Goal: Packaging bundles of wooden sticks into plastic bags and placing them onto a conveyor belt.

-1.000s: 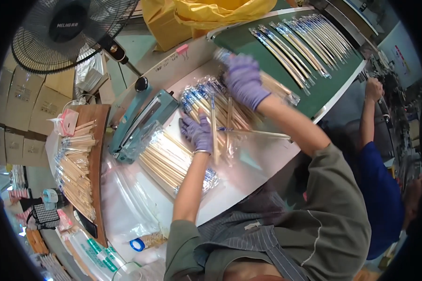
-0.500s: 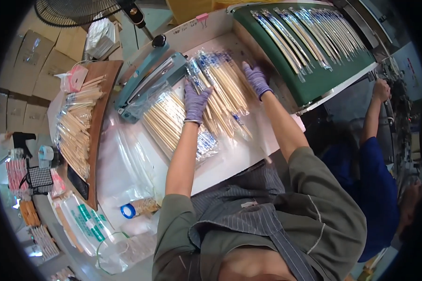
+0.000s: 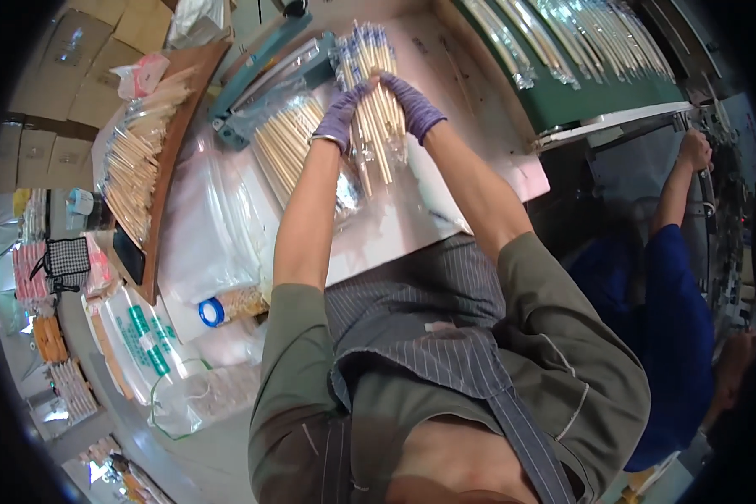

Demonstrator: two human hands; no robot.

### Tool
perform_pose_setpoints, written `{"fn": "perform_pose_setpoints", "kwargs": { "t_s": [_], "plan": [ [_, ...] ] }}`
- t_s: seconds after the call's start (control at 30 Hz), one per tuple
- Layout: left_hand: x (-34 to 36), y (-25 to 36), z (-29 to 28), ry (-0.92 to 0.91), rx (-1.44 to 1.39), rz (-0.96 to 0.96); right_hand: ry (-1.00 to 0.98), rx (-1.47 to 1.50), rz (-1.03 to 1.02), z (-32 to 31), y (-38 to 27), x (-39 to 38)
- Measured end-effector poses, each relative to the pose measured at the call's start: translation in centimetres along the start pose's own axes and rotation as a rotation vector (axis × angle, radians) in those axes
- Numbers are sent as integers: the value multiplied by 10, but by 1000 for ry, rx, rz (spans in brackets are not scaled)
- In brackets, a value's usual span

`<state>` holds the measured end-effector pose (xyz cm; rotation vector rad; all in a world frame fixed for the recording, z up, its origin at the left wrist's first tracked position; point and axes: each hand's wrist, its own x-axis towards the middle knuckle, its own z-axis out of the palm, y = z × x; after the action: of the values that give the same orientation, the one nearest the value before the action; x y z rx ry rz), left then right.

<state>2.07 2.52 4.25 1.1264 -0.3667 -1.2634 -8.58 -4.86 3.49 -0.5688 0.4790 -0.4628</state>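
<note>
My left hand (image 3: 343, 111) and my right hand (image 3: 412, 102), both in purple gloves, press in from either side on a bundle of chopsticks (image 3: 380, 122). The sticks come in clear sleeves with blue print and stand roughly lengthwise away from me, some jutting lower than others. My fingertips nearly meet across the top of the bundle. Beside my left hand lies a clear bag full of chopsticks (image 3: 284, 141). Behind that bag sits a long teal bag sealer (image 3: 265, 60).
At the upper right, a green conveyor belt (image 3: 554, 105) carries wrapped chopsticks (image 3: 596, 38). On the left, a brown board (image 3: 170, 172) bears piled chopsticks (image 3: 133, 160). Clear plastic bags (image 3: 214, 223) and a blue-lidded jar (image 3: 212, 312) lie nearer. A co-worker's hand (image 3: 695, 151) is at right.
My hands were apart around loosely spread chopsticks; now they have come together, squeezing the sticks into a narrower bundle. My right hand moved left. The whole view has shifted.
</note>
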Motion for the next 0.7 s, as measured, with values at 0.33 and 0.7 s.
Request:
{"fn": "perform_pose_setpoints", "kwargs": {
  "t_s": [0.33,0.7],
  "plan": [
    [-97,82,32,-67,782,880,-501,-631,-746,99,-81,-81],
    [-104,31,70,-365,600,816,-295,-1002,-726,38,-61,-123]
  ]
}}
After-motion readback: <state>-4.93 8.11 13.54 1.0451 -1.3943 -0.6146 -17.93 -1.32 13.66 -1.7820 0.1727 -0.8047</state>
